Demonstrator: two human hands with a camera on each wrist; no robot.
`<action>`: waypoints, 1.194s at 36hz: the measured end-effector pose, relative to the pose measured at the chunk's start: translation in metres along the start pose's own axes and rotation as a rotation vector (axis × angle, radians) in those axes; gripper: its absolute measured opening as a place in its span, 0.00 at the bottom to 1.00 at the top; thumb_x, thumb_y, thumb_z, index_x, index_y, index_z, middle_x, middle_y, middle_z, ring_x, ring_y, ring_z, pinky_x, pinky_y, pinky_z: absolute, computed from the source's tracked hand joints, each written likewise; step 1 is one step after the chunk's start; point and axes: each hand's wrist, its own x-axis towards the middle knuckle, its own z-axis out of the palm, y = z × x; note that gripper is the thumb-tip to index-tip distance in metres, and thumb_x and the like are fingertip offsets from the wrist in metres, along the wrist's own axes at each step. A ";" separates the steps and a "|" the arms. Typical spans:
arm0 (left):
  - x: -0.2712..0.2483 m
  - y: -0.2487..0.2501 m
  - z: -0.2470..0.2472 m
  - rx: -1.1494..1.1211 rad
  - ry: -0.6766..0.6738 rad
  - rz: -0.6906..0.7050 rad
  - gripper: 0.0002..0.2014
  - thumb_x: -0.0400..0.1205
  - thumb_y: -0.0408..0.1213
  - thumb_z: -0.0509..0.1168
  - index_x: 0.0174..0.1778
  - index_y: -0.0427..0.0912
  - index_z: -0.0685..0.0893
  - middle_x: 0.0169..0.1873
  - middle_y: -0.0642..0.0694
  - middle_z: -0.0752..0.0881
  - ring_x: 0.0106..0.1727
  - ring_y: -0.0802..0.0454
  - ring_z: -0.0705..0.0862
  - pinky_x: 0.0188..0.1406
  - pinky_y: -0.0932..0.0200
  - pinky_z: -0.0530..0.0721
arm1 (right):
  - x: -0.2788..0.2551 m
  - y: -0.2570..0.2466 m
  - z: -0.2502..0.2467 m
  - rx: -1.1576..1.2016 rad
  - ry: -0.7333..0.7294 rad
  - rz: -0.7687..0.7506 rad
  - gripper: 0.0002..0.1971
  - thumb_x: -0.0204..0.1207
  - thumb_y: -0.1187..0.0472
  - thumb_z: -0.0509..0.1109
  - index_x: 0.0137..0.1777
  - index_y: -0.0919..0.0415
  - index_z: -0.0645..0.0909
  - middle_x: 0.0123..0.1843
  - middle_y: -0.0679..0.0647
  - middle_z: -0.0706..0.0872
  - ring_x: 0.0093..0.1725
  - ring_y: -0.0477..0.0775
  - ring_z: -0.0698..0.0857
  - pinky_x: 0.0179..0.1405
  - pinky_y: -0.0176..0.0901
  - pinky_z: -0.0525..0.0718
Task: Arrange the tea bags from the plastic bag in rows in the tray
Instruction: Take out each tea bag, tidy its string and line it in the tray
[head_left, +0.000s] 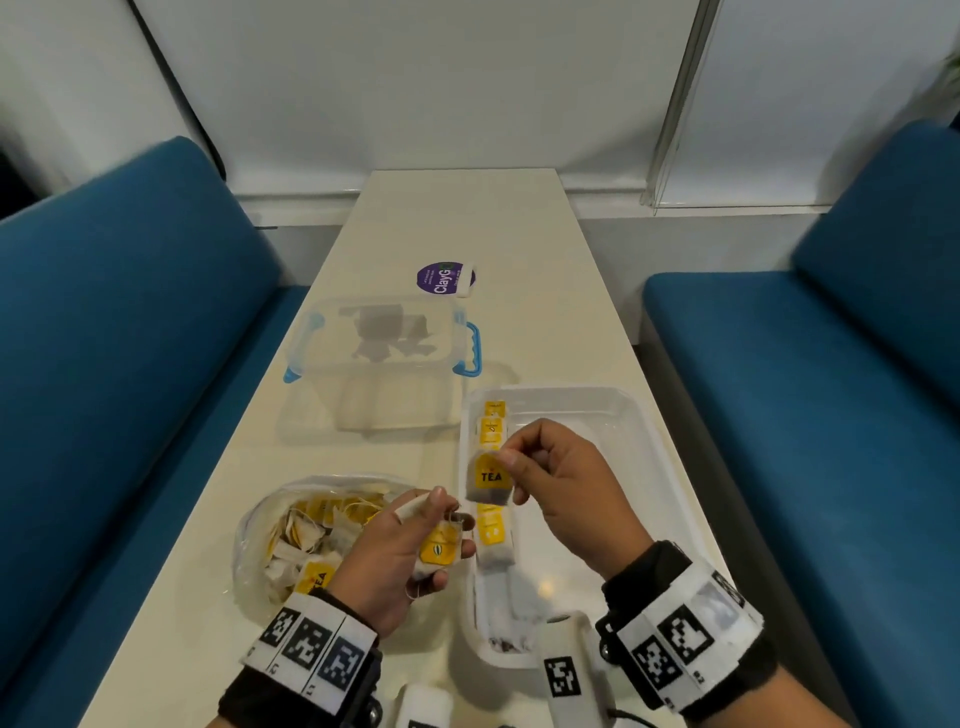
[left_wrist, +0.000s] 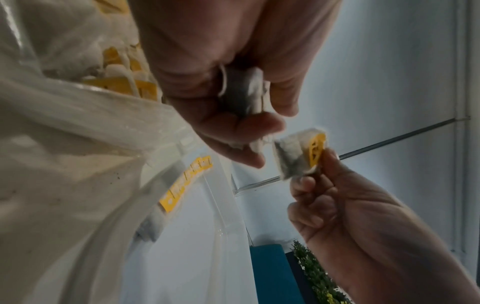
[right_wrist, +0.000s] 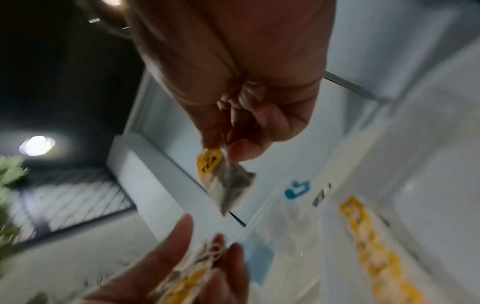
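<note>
Just below centre of the head view, the right hand (head_left: 561, 488) is pinching a tea bag (head_left: 490, 479) by its top edge, dangling it over the row of tea bags (head_left: 491, 519) running lengthwise down the tray's (head_left: 660, 467) left side. The left hand (head_left: 400, 558) is gripping another tea bag (head_left: 440, 548) lower left, beside the plastic bag (head_left: 249, 540); the right is nearer the row.

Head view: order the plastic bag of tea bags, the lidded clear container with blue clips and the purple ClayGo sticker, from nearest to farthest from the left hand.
From the left hand:
1. plastic bag, right beside it, on its left.
2. clear container, farther up the table, left of the tray.
3. purple sticker, beyond the container, mid-table.
</note>
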 end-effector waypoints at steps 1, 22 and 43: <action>0.000 0.001 -0.002 0.014 0.008 0.020 0.18 0.68 0.50 0.66 0.45 0.40 0.79 0.32 0.47 0.87 0.31 0.51 0.85 0.16 0.67 0.71 | 0.001 -0.001 0.001 -0.027 0.005 -0.003 0.07 0.78 0.66 0.67 0.39 0.59 0.78 0.28 0.49 0.81 0.25 0.43 0.78 0.30 0.30 0.78; 0.009 -0.002 -0.003 0.182 -0.086 0.088 0.16 0.68 0.29 0.77 0.48 0.28 0.82 0.23 0.45 0.82 0.23 0.57 0.78 0.17 0.67 0.69 | -0.024 0.030 0.014 0.073 -0.009 0.208 0.15 0.68 0.74 0.76 0.43 0.60 0.72 0.33 0.54 0.77 0.28 0.48 0.77 0.20 0.39 0.75; 0.010 -0.012 -0.021 0.281 -0.044 -0.026 0.08 0.77 0.31 0.70 0.50 0.38 0.83 0.34 0.42 0.87 0.33 0.53 0.83 0.22 0.66 0.72 | -0.040 0.065 0.003 -0.057 0.396 0.312 0.09 0.68 0.72 0.74 0.35 0.63 0.76 0.30 0.59 0.83 0.29 0.54 0.80 0.24 0.42 0.76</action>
